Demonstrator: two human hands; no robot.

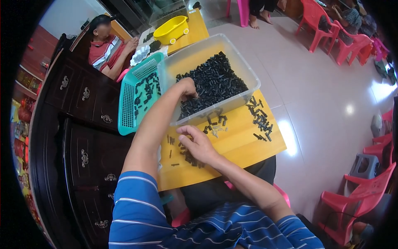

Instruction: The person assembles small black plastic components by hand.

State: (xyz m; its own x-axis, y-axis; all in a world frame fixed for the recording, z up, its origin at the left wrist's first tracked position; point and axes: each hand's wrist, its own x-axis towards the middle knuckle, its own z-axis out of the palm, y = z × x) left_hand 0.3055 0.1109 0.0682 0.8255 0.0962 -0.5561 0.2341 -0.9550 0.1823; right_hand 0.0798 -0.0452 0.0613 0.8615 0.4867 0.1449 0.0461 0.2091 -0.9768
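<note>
My left hand (pixel 188 87) reaches over the near left wall of a clear plastic box (pixel 245 56) and down to a heap of small black cylindrical pieces (pixel 219 79). Its fingertips are turned downward and largely hidden, so a grip cannot be made out. Outside the box, my right hand (pixel 200 145) hovers palm down above a small pile of dark pieces (pixel 188 158) near the table's front, thumb and fingers apart, with nothing visible in them. Left of the box, a green perforated basket (pixel 125 103) holds more black pieces, spread out loosely.
Loose black pieces (pixel 261 120) and a few pale slivers (pixel 216 130) lie on the yellow table (pixel 244 143). Behind stands a yellow wheeled tub (pixel 172 30). A co-worker (pixel 108 47) sits at the far left beside dark wooden drawers (pixel 87 153). Pink chairs (pixel 360 199) stand on the right.
</note>
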